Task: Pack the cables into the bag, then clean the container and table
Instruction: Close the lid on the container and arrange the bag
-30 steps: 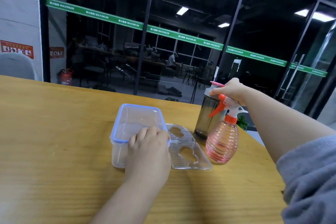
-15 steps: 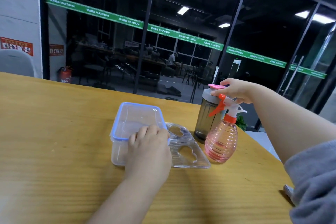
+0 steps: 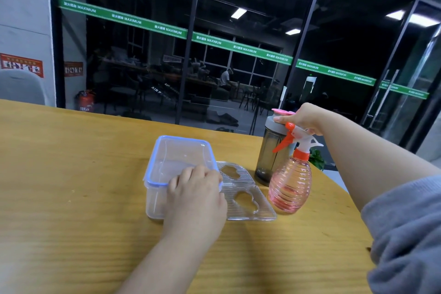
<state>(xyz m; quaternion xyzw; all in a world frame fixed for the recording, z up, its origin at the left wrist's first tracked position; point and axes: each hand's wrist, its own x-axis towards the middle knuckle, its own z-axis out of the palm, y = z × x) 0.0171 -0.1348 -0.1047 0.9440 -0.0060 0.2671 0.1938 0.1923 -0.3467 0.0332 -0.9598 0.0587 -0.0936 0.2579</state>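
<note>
While my right hand [image 3: 304,118] curls around the sprayer [image 3: 290,181] head near the table's [image 3: 71,186] right edge, left hand [image 3: 196,194] gripping the box [image 3: 177,162] rim mid-table, I might knock the tumbler [image 3: 270,153] over.

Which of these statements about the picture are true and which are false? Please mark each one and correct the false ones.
1. The left hand grips the near rim of the container. True.
2. The container is full of cables. False: it looks empty; no cables show.
3. The right hand is at the head of the spray bottle. True.
4. The spray bottle is blue. False: its body is pink, with an orange trigger.
5. The clear grid tray lies flat on the table, right of the container. True.
6. The dark tumbler lies on its side. False: it stands upright behind the spray bottle.
</note>
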